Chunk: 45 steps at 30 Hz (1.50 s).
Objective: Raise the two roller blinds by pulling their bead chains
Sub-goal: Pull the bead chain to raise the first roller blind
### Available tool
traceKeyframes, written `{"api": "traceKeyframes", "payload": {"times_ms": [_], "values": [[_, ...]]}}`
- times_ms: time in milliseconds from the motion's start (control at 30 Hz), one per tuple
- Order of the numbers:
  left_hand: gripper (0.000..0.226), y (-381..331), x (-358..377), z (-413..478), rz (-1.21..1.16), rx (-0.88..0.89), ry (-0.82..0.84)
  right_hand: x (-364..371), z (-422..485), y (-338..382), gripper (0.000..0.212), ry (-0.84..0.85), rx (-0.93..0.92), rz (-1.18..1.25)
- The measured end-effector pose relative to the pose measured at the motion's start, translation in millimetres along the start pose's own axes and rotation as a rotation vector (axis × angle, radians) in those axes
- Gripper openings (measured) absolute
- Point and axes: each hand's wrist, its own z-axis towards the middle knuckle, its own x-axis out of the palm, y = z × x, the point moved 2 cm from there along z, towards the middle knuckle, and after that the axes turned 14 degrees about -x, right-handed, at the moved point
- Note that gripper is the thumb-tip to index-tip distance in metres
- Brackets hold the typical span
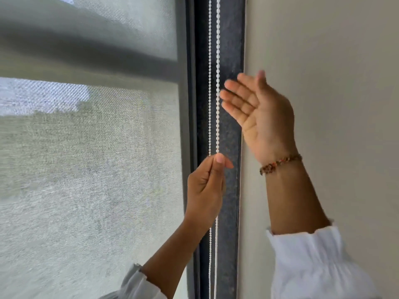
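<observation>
- Head view: two white strands of a bead chain (217, 50) hang straight down through the middle of the frame, from the top edge to the bottom edge, in front of a dark window frame (228, 130).
- Left of the chain, a grey mesh roller blind (90, 160) covers the window and fills the left half of the frame; a dark horizontal band (86, 50) shows through it in the upper left.
- Right of the dark frame, a plain pale wall (334, 61) takes up the right side.
- Just below centre, the left hand (206, 184) has its thumb and fingertips pinched together on the bead chain, the strands entering the pinch from above and showing again below the wrist. Which of the two strands it holds I cannot tell.
- Higher up, right of centre, the right hand (259, 113) is spread flat, palm showing, fingers together and pointing left toward the chain. Its fingertips are just beside the right strand; it grips nothing.
- A beaded bracelet (280, 164) circles the right wrist.
- White gathered sleeves (319, 262) cover both forearms at the lower right and bottom centre.
</observation>
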Motion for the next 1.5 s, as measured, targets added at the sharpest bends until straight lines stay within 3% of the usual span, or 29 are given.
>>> {"api": "traceKeyframes", "payload": {"times_ms": [100,167,333,500,600,867,1067,1300,1500], "values": [[0.034,11.0,3.0,-13.2,0.035,-0.030,0.022,28.4,6.5,13.3,0.030,0.086,0.052,-0.039],[0.031,14.4,4.9,-21.2,0.071,-0.037,0.008,40.3,3.4,11.4,0.024,0.053,0.066,-0.120],[0.038,12.8,7.2,-19.8,0.086,-0.088,0.011,43.0,-4.5,4.1,0.021,-0.126,-0.138,-0.209],[0.052,2.4,2.0,-3.3,-0.009,-0.172,0.027,33.2,-8.6,11.7,0.020,-0.149,-0.277,-0.168],[0.051,-26.6,0.3,19.3,-0.071,-0.181,0.009,21.9,-10.5,15.8,0.020,-0.170,-0.283,-0.157],[0.038,-134.4,55.8,54.0,-0.122,0.011,0.198,8.0,-24.5,26.4,0.028,-0.140,-0.369,-0.141],[0.028,-166.7,88.1,50.0,-0.171,-0.019,0.258,-27.3,-75.8,14.2,0.021,-0.099,-0.299,-0.227],[0.029,-160.4,108.5,31.1,-0.071,-0.073,0.009,-53.8,-126.5,0.2,0.041,-0.047,-0.358,-0.393],[0.038,-121.7,112.2,-4.5,-0.006,0.088,-0.124,-78.5,-166.9,-11.2,0.031,0.046,-0.474,-0.604]]}}
